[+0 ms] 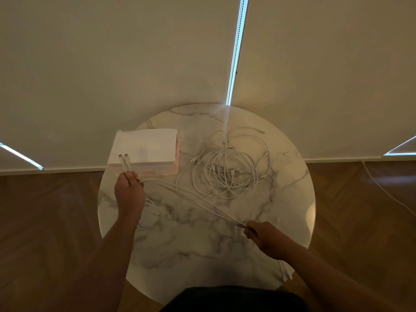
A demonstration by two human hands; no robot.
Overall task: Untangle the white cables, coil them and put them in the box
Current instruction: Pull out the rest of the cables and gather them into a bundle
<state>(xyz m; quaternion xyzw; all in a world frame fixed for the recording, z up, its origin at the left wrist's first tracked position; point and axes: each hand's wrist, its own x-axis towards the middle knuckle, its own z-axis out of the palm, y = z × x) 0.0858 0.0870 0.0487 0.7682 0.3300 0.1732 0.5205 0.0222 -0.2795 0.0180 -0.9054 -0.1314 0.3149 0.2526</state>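
The left hand [129, 192] is pinching two connector ends [125, 162] just short of the box [144, 149]. The right hand [263, 237] is apparently pinching the same white cables [225, 215], tensioning them for coiling, clear of the tangle [227, 172] beyond.

No lettering, label, brand, number or sign is being shown legibly anywhere, whether on the white box [144, 145], on the white cables [225, 154] or on the marble table [191, 239].
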